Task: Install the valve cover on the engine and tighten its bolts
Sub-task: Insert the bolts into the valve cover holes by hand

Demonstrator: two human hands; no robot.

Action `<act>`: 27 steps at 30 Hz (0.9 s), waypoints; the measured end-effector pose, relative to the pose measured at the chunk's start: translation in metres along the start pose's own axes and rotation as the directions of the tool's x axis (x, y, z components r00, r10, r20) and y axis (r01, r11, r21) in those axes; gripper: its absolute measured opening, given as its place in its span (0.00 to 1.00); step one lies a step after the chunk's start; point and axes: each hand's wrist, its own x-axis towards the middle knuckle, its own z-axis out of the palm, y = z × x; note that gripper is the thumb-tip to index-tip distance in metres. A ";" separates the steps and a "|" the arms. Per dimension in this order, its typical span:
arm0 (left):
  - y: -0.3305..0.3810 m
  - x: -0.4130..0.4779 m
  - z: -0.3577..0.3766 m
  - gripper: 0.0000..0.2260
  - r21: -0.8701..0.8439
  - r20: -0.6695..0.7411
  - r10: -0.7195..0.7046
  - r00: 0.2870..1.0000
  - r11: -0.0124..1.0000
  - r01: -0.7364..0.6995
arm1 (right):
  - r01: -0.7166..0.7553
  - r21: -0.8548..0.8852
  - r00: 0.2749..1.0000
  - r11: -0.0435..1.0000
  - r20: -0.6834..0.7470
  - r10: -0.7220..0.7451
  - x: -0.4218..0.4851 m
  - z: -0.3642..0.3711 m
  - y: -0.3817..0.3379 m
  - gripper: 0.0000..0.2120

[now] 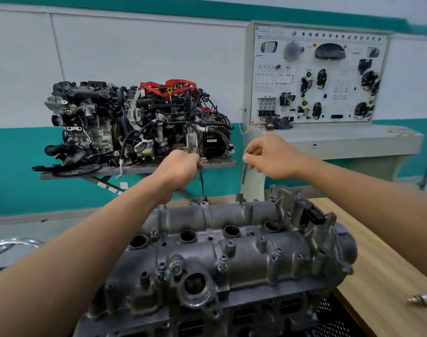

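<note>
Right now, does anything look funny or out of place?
Several bolts stick up from the valve cover instead of sitting flush, likely not tightened yet. A metal part lies loose on the wooden table.

Your single head camera looks forward and slightly down: the valve cover point(232, 251) sits close below you, with the display engine point(139, 122) far left and the training board point(317, 76) far right.
</note>
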 end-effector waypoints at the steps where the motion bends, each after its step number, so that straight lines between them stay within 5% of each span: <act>1: 0.001 0.002 0.002 0.10 -0.007 0.034 0.001 0.999 1.000 0.000 | 0.013 -0.084 0.999 0.996 0.035 -0.010 -0.006 0.000 0.007 0.10; 4: -0.001 0.004 0.008 0.08 -0.055 0.100 0.053 0.994 0.997 -0.047 | 0.044 -0.208 0.997 0.977 0.072 -0.030 -0.014 0.004 0.019 0.09; 9: -0.013 -0.002 0.017 0.04 -0.056 0.143 0.107 0.984 0.993 -0.100 | 0.045 -0.067 0.988 0.997 0.152 -0.034 -0.010 0.017 0.025 0.09; 16: -0.019 -0.007 0.024 0.03 0.012 0.042 0.219 0.975 0.976 -0.219 | 0.076 0.021 0.985 0.997 0.151 -0.079 -0.003 0.030 0.027 0.10; 27: -0.027 -0.001 0.020 0.07 0.112 0.032 0.190 0.981 0.975 -0.192 | 0.095 -0.034 0.984 0.995 0.156 -0.088 0.005 0.030 0.031 0.11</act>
